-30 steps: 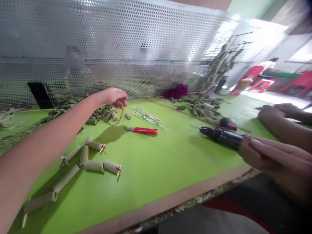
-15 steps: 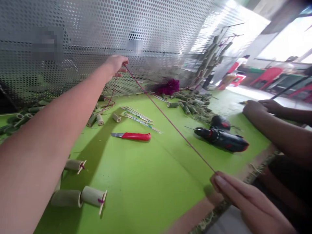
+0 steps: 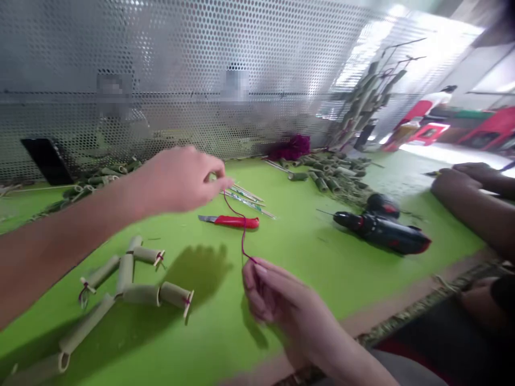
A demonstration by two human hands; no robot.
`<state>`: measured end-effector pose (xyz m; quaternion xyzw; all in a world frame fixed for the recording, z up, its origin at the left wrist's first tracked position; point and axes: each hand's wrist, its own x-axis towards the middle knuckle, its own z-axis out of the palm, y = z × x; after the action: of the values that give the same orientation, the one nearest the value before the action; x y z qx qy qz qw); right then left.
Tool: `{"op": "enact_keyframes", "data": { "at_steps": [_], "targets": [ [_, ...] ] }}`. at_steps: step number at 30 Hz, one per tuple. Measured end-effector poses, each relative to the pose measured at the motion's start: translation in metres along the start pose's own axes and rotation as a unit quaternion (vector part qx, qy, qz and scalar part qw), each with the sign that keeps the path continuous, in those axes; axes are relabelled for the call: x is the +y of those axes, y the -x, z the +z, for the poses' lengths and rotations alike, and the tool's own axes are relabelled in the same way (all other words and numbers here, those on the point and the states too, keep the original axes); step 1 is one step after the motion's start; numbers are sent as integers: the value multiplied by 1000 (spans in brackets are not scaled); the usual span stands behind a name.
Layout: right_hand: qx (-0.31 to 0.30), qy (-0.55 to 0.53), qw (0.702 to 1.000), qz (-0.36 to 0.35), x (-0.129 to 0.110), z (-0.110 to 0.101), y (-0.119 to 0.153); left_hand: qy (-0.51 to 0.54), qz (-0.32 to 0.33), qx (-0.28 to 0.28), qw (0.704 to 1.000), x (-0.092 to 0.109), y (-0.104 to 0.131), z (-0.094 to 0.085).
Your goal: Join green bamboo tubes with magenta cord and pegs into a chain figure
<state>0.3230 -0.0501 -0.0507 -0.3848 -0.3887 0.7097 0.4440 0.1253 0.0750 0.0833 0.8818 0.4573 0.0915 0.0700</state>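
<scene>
A thin purple string [image 3: 243,236] hangs slack between my two hands over the green table. My left hand [image 3: 189,179] pinches its upper end between thumb and forefinger, above the table. Lower and to the right, my right hand [image 3: 277,295] holds the other part between thumb and fingertips. Under the string lies a red-handled knife [image 3: 237,222] with its blade pointing left. At the lower left, strung bamboo pieces [image 3: 139,294] form a jointed figure, with small sticks tied by purple string at some ends.
A black cordless drill [image 3: 382,230] lies to the right. Thin sticks [image 3: 249,199] lie behind the knife. Cut bamboo pieces [image 3: 338,174] and purple string [image 3: 295,147] are heaped at the back. A phone [image 3: 47,161] leans at left. Another person's hands [image 3: 458,179] are at far right.
My left hand has come down and nearer, and my right hand has moved left. The string, stretched taut before, now sags between them. More of the bamboo figure shows.
</scene>
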Motion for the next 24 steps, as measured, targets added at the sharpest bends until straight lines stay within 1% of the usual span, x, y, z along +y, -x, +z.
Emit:
{"op": "enact_keyframes", "data": {
  "at_steps": [1,3,4,5,7,8,10,11,12,13,14,16,18,20,21,22,23,24],
  "targets": [
    [-21,-57,998,-1,-3,6,-3,38,-11,3,999,6,30,4],
    [-37,-140,989,-24,-11,20,-6,137,-39,1,990,14,80,17],
    [-43,-164,985,-41,-14,27,-7,184,-53,-13,981,17,99,25],
    [-53,-178,981,-59,-17,34,-7,229,-61,-37,971,21,113,35],
    [-69,-179,978,-88,-20,47,-7,324,-79,-28,942,29,128,54],
    [-71,-171,978,-98,-20,53,-8,370,-77,-39,925,33,129,64],
    [-67,-149,981,-108,-17,61,-10,448,-89,-102,884,41,126,81],
    [-62,-136,982,-115,-14,63,-11,471,-113,-140,864,43,124,87],
    [-56,-122,983,-124,-12,63,-13,475,-145,-157,854,44,124,92],
    [-50,-106,984,-134,-9,60,-15,476,-158,-155,851,44,126,96],
    [-43,-85,986,-141,-6,56,-17,475,-159,-140,854,43,131,98],
    [-23,-26,990,-138,-1,42,-19,472,-153,-85,864,39,151,102],
    [-18,56,993,-102,1,25,-17,458,-175,-56,870,34,178,107],
    [-41,169,984,-49,-1,8,-12,438,-189,-51,877,33,204,116],
    [-49,237,970,-34,-3,0,-10,425,-194,-30,884,34,215,123],
    [-39,306,950,-35,-8,-7,-9,411,-196,-13,890,35,224,130],
    [-7,374,926,-55,-13,-14,-9,396,-195,3,897,36,231,136],
    [45,436,895,-88,-20,-21,-11,381,-189,19,905,38,235,142]
  ]
}}
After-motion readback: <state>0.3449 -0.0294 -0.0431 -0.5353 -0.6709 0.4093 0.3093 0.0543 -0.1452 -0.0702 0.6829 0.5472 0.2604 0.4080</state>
